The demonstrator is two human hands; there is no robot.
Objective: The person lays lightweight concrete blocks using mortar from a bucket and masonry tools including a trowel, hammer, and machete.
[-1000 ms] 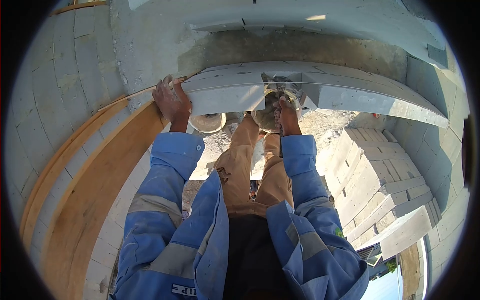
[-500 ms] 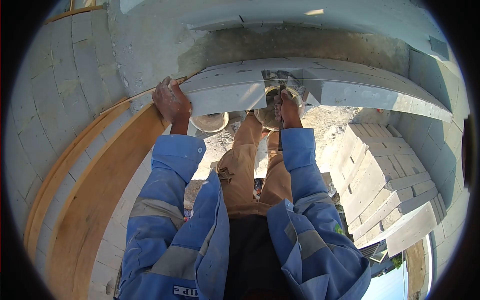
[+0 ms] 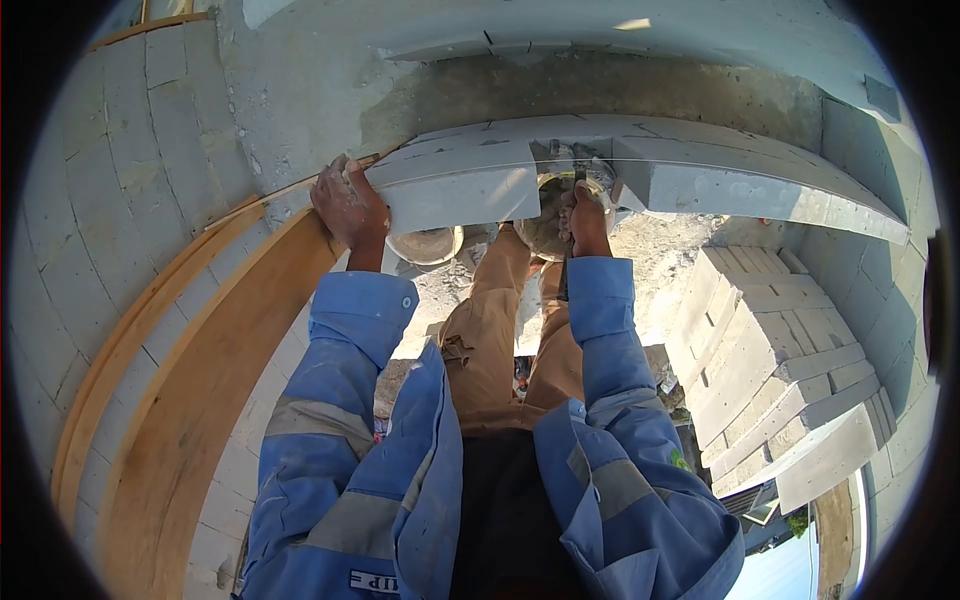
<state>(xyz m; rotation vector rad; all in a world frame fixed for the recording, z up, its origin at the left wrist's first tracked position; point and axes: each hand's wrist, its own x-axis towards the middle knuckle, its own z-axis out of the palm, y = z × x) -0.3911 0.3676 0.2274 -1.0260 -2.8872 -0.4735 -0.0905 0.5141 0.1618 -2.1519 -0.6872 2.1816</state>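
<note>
My left hand (image 3: 352,205) is at the left end of a pale block (image 3: 455,195) in a low wall, its fingers curled over the edge beside a wooden board (image 3: 210,380). My right hand (image 3: 588,218) is closed round the handle of what looks like a hammer (image 3: 581,168). The tool's dark head is over a gap between that block and the pale block on the right (image 3: 740,188). Grey mortar or rubble shows in the gap. A thin string runs along the wall top. Beneath my right hand is a bucket (image 3: 540,225), partly hidden.
Another round bucket (image 3: 428,244) stands on the littered floor, left of my legs. A stack of pale blocks (image 3: 775,350) rises on the right. Block walls flank both sides, and a long, narrow timber (image 3: 130,350) leans at the left.
My right hand and the tool have shifted slightly right and down over the gap. The left hand stays at the block's end; the whole view has drifted slightly.
</note>
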